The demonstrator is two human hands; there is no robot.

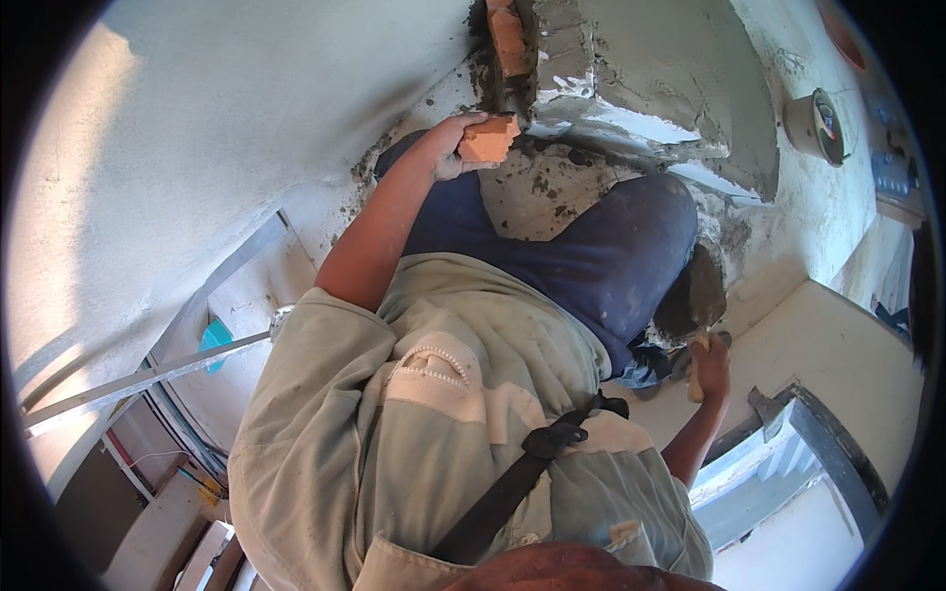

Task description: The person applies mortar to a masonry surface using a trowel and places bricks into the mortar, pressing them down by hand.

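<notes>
My left hand [448, 146] grips an orange brick piece [489, 140] near the foot of a brick column [508, 39] smeared with grey mortar. A freshly plastered grey block [650, 84] stands just right of that column. My right hand [709, 366] holds the wooden handle of a trowel [702, 291] whose blade is loaded with wet grey mortar, low beside my right knee. My knees in dark blue trousers [591, 261] are bent between the two hands.
Mortar crumbs litter the pale slab [552, 192] under my knees. A white wall [227, 118] rises on the left, with a metal bar [148, 374] below it. A round container [818, 123] sits on the ledge at right. A dark-framed opening [808, 453] lies lower right.
</notes>
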